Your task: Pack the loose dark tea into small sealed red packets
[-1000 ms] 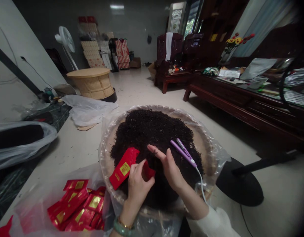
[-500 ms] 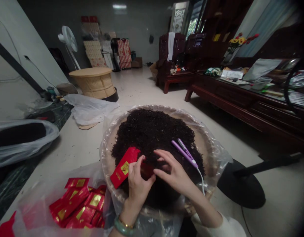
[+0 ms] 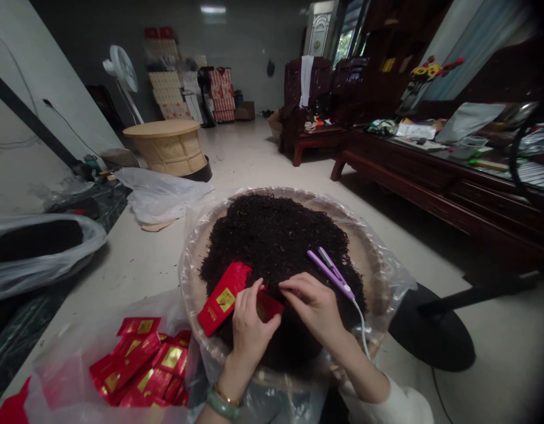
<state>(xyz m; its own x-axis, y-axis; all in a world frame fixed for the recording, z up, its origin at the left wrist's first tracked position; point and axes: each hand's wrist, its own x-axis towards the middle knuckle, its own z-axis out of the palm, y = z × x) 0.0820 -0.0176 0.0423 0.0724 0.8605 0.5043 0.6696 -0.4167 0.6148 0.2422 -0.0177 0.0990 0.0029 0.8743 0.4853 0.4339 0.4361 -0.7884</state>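
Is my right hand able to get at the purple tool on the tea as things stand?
Probably yes. The purple tool lies uncovered on the tea just beyond the right hand, which seems to hold nothing; the left hand holds the red packet.

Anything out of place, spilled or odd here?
A corded purple sealer lies straight on the tea heap beside the right hand, an odd rest for a tool. Dark specks on the floor left of the tray look like spilled tea. The left hand grips a red packet; nothing looks damaged.
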